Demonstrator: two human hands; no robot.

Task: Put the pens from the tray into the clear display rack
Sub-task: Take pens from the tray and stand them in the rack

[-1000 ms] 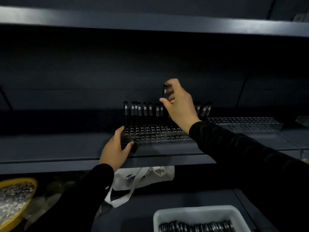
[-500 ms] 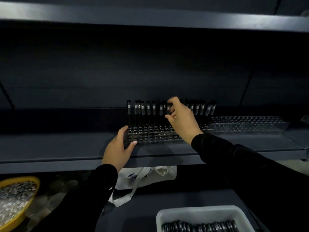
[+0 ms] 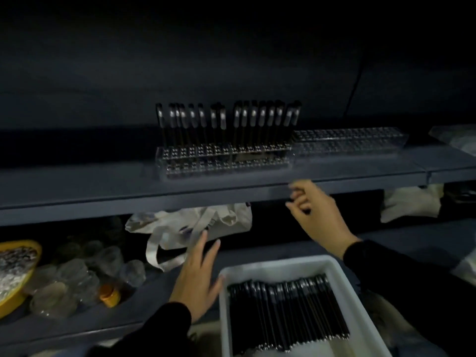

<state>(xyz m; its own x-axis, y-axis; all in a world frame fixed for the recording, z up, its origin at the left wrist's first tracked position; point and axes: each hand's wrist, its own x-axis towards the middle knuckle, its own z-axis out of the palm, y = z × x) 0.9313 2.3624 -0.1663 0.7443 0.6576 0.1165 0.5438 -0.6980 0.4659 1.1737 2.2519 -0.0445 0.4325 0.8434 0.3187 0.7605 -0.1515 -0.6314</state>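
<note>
Between pens: our left hand [image 3: 198,276] and right hand [image 3: 318,215] hang empty above the tray [image 3: 347,287]; next, fetch another pen for the rack [image 3: 224,161].

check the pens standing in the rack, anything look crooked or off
Mostly upright, but the row of pens in the clear rack has a gap near the middle, and the last two at the right end lean instead of standing straight.

Dim, murky view with dark vignetted corners and motion-blurred fingers [image 3: 296,194].
</note>
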